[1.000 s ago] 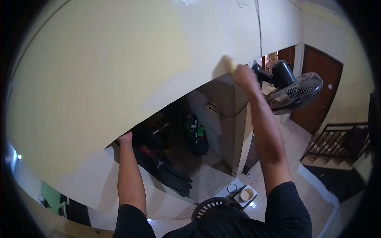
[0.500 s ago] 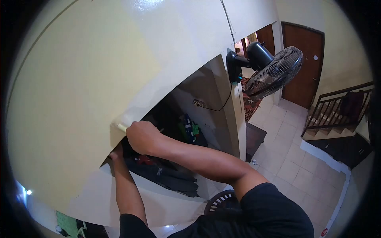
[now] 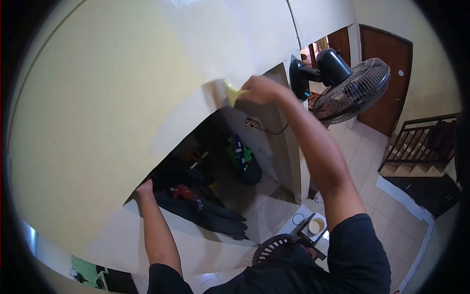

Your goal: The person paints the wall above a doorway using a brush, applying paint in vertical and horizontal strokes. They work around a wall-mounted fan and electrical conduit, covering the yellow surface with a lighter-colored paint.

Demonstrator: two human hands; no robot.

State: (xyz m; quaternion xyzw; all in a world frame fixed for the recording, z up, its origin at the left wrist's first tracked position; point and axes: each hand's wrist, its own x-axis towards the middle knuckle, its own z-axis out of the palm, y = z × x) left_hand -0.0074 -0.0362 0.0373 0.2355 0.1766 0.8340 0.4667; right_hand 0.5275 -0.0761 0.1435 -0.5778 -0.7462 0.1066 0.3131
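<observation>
My right hand (image 3: pixel 262 89) is raised and grips a small yellowish paint tool (image 3: pixel 232 92), its tip pressed to the lower edge of a slanted cream wall (image 3: pixel 122 88). My left hand (image 3: pixel 145 186) rests on the lower end of the same edge, fingers hooked over it, holding nothing else. Both arms come out of black sleeves.
A black wall fan (image 3: pixel 347 88) hangs just right of my right hand, its cord running to an outlet (image 3: pixel 252 122). Dark clothes and bags (image 3: pixel 205 210) lie under the slanted wall. Below are a black chair (image 3: pixel 276 247), a paint pot (image 3: pixel 316 226), a tiled floor, brown door (image 3: pixel 387 83) and stair railing (image 3: pixel 421 142).
My right hand has swept up and to the right along the wall's lower edge, from beside my left hand to near the fan. My left hand stays on the edge.
</observation>
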